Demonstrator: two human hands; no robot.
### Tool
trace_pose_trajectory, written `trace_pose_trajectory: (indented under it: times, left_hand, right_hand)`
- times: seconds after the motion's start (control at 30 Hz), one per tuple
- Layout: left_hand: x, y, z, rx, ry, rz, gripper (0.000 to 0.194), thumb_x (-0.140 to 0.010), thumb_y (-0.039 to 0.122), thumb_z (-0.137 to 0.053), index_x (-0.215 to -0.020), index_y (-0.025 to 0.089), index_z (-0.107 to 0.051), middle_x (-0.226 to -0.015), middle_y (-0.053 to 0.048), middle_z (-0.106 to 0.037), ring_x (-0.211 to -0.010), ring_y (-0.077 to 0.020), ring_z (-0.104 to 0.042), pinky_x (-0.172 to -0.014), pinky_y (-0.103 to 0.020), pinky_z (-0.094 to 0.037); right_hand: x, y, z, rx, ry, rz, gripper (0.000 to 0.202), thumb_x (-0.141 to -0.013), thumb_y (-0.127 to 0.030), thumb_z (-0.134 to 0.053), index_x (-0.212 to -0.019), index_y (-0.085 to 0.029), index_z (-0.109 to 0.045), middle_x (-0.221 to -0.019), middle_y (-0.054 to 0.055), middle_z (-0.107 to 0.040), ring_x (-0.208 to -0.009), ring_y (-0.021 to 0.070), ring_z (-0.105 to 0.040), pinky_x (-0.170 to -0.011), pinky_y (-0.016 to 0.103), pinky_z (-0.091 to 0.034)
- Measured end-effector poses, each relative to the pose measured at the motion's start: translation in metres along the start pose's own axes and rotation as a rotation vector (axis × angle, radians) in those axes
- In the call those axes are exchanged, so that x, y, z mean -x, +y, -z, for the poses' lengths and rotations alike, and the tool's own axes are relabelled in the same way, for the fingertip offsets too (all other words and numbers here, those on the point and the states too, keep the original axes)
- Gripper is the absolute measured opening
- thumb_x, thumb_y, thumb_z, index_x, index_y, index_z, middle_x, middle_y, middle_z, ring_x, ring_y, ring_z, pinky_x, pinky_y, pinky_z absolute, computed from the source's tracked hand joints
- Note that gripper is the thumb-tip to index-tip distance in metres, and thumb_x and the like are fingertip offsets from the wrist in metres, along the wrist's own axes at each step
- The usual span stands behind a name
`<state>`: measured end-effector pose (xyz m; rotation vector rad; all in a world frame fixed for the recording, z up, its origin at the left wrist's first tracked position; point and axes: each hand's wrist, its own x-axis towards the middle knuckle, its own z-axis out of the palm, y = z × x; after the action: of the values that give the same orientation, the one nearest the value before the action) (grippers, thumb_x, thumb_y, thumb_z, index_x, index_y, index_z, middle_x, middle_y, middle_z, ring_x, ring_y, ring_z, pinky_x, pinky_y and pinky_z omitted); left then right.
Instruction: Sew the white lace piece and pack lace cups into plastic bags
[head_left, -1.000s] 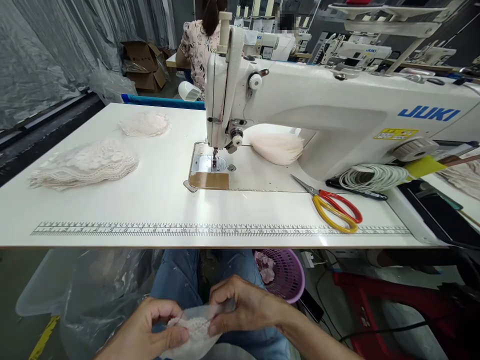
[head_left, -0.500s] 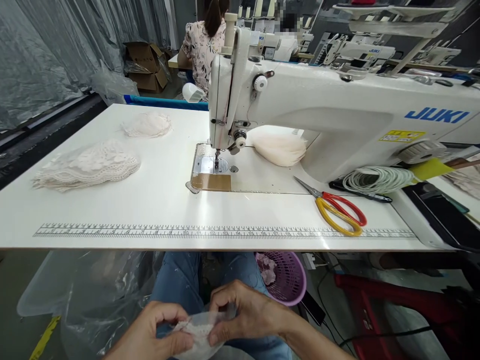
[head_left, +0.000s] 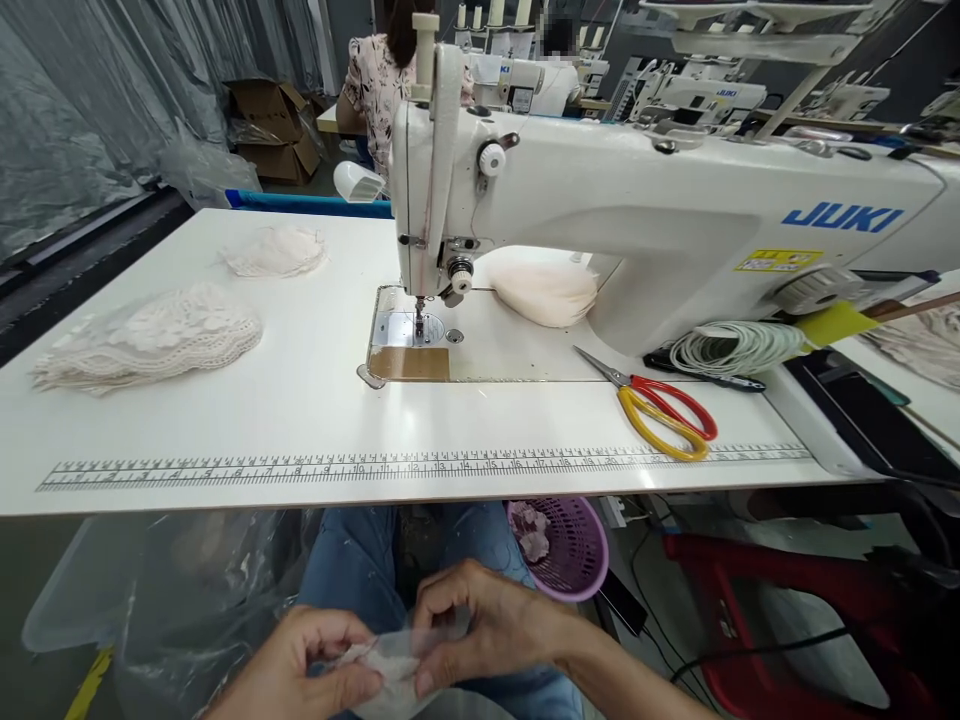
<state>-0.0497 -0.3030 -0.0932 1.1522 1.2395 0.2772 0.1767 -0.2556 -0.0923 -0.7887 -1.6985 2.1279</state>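
Low over the lap, my left hand [head_left: 319,660] pinches one side of a sheer white piece of lace fabric [head_left: 394,672]. My right hand [head_left: 469,625] grips its other side between thumb and fingers. Part of the fabric is hidden by the fingers and cut off by the lower picture edge. Above the hands, on the white table [head_left: 300,420], stands a sewing machine [head_left: 637,190]. A stack of lace pieces [head_left: 150,335] and a smaller pale pile [head_left: 276,252] lie at the left. Cream fabric pieces [head_left: 547,293] rest under the machine arm.
Scissors [head_left: 660,415] with red and yellow handles lie near a coil of pale cord [head_left: 735,352]. A printed ruler [head_left: 420,468] runs along the table's front edge. Below are a purple basket [head_left: 574,550] and a red stool [head_left: 750,600]. A person [head_left: 375,85] sits beyond the table.
The view has shifted slightly, so the table and machine appear farther left. Both hands keep hold of the lace fabric, with little visible movement.
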Motion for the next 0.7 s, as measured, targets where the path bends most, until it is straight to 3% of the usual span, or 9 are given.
trace_pose_trajectory:
  times: [0.13, 0.33, 0.47, 0.7]
  left_hand:
    - [0.001, 0.005, -0.002, -0.042, 0.056, 0.000, 0.043, -0.067, 0.059, -0.070, -0.073, 0.016, -0.074, -0.063, 0.001, -0.059, -0.061, -0.0133, -0.046, -0.059, -0.020, -0.036]
    - [0.003, 0.004, -0.010, 0.240, 0.081, -0.062, 0.055, -0.059, 0.060, -0.078, -0.089, 0.015, -0.072, -0.073, -0.005, -0.073, -0.068, -0.0173, -0.060, -0.065, -0.023, -0.042]
    - [0.000, 0.001, -0.014, 0.354, 0.067, -0.039, 0.047, -0.064, 0.058, -0.076, -0.082, 0.014, -0.075, -0.072, -0.006, -0.075, -0.066, -0.0174, -0.062, -0.063, -0.023, -0.043]
    - [-0.002, -0.002, -0.014, 0.423, 0.046, -0.022, 0.046, -0.064, 0.058, -0.076, -0.077, 0.013, -0.077, -0.071, -0.009, -0.075, -0.064, -0.0182, -0.064, -0.061, -0.023, -0.045]
  right_hand:
    - [-0.003, 0.001, -0.005, 0.060, 0.046, 0.005, 0.036, -0.068, -0.047, -0.076, -0.070, -0.012, -0.068, -0.064, -0.004, -0.052, -0.057, 0.0074, -0.044, -0.048, 0.018, -0.030]
    - [0.000, 0.000, -0.003, 0.064, 0.106, -0.036, 0.028, -0.070, -0.039, -0.074, -0.067, -0.013, -0.064, -0.064, -0.004, -0.049, -0.058, 0.0086, -0.042, -0.049, 0.019, -0.029]
    - [0.001, -0.002, -0.004, 0.082, 0.112, -0.007, 0.023, -0.071, -0.033, -0.074, -0.066, -0.014, -0.063, -0.064, -0.004, -0.050, -0.060, 0.0096, -0.044, -0.050, 0.019, -0.029]
    - [0.003, -0.003, -0.002, 0.061, 0.100, -0.031, 0.037, -0.071, -0.049, -0.073, -0.064, -0.014, -0.063, -0.063, -0.004, -0.049, -0.058, 0.0090, -0.042, -0.049, 0.020, -0.029]
